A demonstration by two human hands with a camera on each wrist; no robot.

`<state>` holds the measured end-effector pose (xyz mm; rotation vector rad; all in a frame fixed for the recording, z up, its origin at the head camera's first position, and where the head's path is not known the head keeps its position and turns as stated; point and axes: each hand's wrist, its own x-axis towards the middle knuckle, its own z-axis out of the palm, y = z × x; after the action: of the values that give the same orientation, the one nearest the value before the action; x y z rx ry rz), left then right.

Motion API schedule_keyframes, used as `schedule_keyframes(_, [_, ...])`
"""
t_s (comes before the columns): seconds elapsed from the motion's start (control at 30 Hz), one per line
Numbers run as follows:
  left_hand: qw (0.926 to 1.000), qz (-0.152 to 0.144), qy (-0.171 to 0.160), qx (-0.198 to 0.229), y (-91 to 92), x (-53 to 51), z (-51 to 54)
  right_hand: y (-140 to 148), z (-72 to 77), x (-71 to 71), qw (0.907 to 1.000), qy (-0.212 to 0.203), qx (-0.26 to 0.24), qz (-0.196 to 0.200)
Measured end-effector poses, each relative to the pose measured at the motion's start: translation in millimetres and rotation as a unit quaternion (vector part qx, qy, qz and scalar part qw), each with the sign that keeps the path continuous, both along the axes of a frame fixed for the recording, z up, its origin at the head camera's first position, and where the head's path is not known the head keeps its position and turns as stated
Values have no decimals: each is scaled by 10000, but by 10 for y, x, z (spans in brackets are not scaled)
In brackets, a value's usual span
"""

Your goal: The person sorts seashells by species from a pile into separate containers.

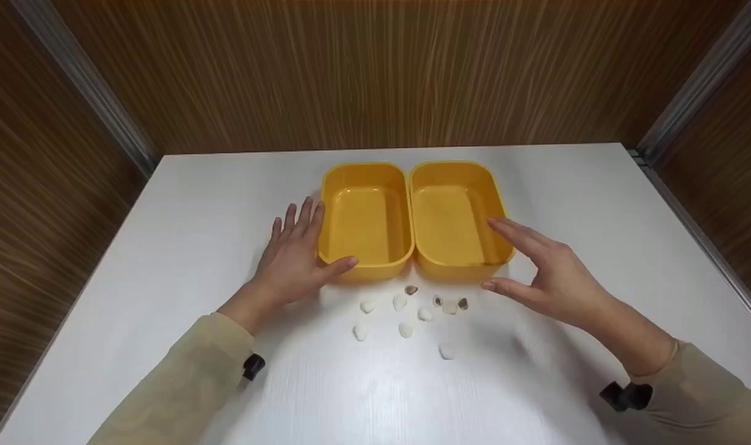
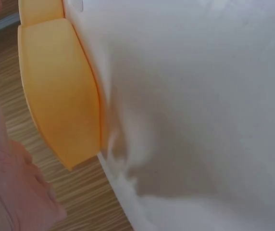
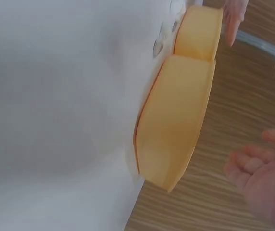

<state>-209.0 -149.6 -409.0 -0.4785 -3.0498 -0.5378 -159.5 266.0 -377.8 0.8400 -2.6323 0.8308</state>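
Two yellow plastic boxes stand side by side, a left box and a right box, both with bare floors. My left hand is beside the left box with its fingers straight and spread, the thumb over the near rim. My right hand is at the right box's outer side, fingers loosely bent, thumb apart, holding nothing. In the wrist views, gaps show between each hand and its box. In front of the boxes lie several small whitish pieces, shell-like or pebble-like, and small brown-and-white pieces.
The white table reaches back to a wood-grain panel. Similar panels with metal edge strips stand at both sides. A black clip-like piece is at the left sleeve, another at the right.
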Motion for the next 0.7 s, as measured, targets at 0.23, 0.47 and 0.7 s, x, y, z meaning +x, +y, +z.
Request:
schedule_keyframes(0.23, [9986,-52,-82,521,-14,-108,-100,-131,-90,143,9967,28,-391,717])
schedule_keyframes(0.47, [9959,-139,-213,863,-35,-164,-191,-246,-232,251,9887,-194,-700,1313])
schedule_keyframes(0.7, [9939,-81,-398,1021,-28,-182,-276,-286,-370,304,9758,-965,-838,1773])
